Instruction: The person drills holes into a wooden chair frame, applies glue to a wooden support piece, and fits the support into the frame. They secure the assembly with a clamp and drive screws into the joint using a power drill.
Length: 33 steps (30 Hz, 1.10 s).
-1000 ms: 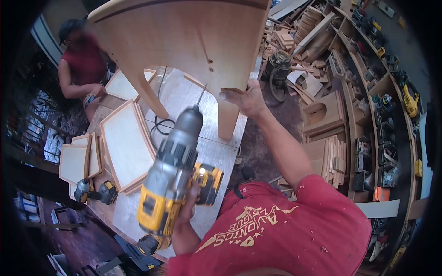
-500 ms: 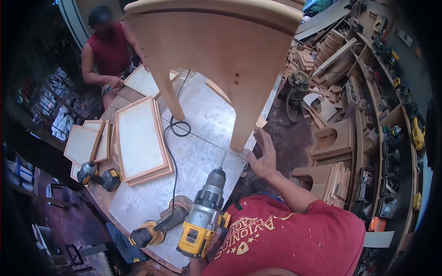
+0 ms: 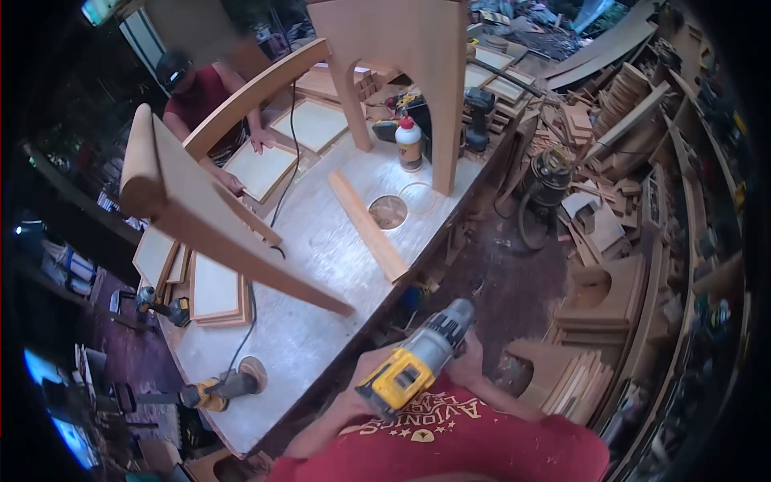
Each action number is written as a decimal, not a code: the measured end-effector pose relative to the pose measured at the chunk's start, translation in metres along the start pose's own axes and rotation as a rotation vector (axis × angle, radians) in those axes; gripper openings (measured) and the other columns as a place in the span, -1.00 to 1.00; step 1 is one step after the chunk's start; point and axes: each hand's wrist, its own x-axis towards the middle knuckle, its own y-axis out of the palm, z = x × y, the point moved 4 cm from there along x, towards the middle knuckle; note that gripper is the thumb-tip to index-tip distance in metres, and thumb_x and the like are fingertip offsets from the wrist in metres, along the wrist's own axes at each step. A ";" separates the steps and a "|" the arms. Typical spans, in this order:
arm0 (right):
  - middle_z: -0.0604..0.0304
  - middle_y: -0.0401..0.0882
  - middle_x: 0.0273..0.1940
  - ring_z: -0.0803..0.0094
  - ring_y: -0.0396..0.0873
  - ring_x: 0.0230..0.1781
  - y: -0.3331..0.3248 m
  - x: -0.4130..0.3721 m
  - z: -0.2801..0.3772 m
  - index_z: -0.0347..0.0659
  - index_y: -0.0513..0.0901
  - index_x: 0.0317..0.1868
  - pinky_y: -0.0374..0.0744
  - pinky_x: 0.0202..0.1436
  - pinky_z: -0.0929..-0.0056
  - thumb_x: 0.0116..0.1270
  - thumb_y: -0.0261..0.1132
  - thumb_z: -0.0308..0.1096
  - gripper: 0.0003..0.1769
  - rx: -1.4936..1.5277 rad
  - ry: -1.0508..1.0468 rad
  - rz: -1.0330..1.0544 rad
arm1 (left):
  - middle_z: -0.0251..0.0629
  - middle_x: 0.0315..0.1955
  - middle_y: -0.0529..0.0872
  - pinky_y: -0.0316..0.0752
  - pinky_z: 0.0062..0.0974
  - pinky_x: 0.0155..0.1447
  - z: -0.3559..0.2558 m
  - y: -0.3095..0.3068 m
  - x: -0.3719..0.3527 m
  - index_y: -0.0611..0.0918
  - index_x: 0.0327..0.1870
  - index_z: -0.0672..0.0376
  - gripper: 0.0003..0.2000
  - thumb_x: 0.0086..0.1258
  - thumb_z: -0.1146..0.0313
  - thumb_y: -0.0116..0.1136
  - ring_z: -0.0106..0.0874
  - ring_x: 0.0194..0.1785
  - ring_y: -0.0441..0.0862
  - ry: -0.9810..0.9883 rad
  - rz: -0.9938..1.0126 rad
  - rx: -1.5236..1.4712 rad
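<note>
A yellow and black power drill [image 3: 414, 365] is held in front of my shirt, its chuck pointing up and right. My left hand [image 3: 359, 376] grips it from the left, with the fingers mostly hidden behind the drill body. Close by the chuck, my right hand [image 3: 467, 359] is closed against the drill's front, its fingers partly hidden. Beyond the drill stands a wooden furniture frame [image 3: 233, 221] with tapered legs and a curved rail [image 3: 261, 92]. A loose wooden strip [image 3: 365, 225] lies on the pale worktop [image 3: 301, 353].
A white bottle with a red cap [image 3: 409, 146] stands near the frame's far legs. At left are framed panels [image 3: 215, 289] and a corded power tool [image 3: 221, 391]. Across the table, another person [image 3: 205, 100] handles a panel. Wood offcuts and a shop vacuum [image 3: 550, 173] occupy the right.
My view has shifted, showing more of the frame and worktop. The drill has swung toward the right, away from the worktop. My right hand, formerly open near a leg, has come to the drill.
</note>
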 end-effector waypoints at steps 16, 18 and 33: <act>0.13 0.55 0.08 0.23 0.45 0.26 -0.198 0.127 0.084 -0.30 0.42 0.25 0.39 0.36 0.25 0.31 0.25 -0.40 -0.49 0.280 0.123 -0.030 | 0.40 0.52 -0.26 -0.04 -0.26 0.61 -0.096 0.166 0.236 -0.34 0.52 0.44 0.16 0.25 0.13 0.39 0.06 0.61 -0.13 0.543 0.374 0.244; 0.15 0.57 0.06 0.22 0.44 0.28 -0.214 0.149 0.074 -0.30 0.45 0.23 0.37 0.38 0.23 0.31 0.24 -0.38 -0.52 0.274 0.133 -0.051 | 0.40 0.52 -0.18 0.05 -0.25 0.59 -0.097 0.158 0.257 -0.29 0.53 0.44 0.10 0.30 0.16 0.36 0.06 0.59 -0.04 0.466 0.418 0.197; 0.02 0.58 -0.01 0.39 0.61 -0.29 -0.270 0.395 0.090 -0.40 0.34 0.32 0.59 -0.13 0.39 0.20 0.33 -0.32 -0.30 0.514 0.336 0.342 | 0.11 0.31 0.37 0.33 -0.21 0.37 -0.167 -0.003 0.392 0.26 0.42 0.35 -0.21 0.12 0.45 0.39 -0.06 0.31 0.39 0.698 -1.184 0.515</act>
